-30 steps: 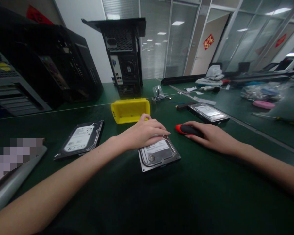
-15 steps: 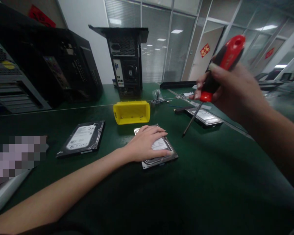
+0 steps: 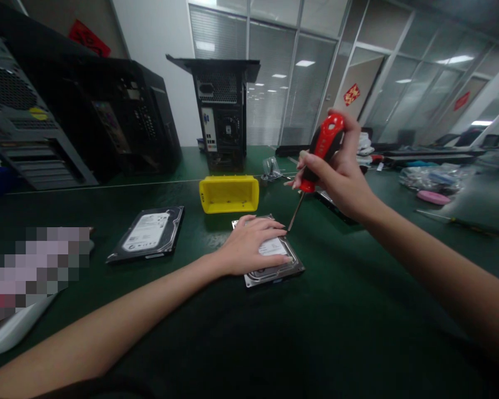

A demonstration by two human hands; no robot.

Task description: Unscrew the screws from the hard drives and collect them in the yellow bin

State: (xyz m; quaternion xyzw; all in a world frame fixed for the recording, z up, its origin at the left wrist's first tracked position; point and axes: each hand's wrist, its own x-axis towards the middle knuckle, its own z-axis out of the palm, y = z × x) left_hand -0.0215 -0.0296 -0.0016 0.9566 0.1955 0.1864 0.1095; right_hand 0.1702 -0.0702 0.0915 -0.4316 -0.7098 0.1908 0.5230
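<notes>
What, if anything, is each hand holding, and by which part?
The right hand holds a screwdriver by its handle. The left hand lies on a hard drive; whether it grips cannot be told.

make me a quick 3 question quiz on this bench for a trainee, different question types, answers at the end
1. Multiple choice: what does the right hand hold?
a) pliers
b) a screwdriver
c) a hammer

2. True or false: the left hand rests on a hard drive.

3. Fill in the blank: the open bin just beyond that hard drive is ____ in colour.

Key: 1. b; 2. true; 3. yellow
</notes>
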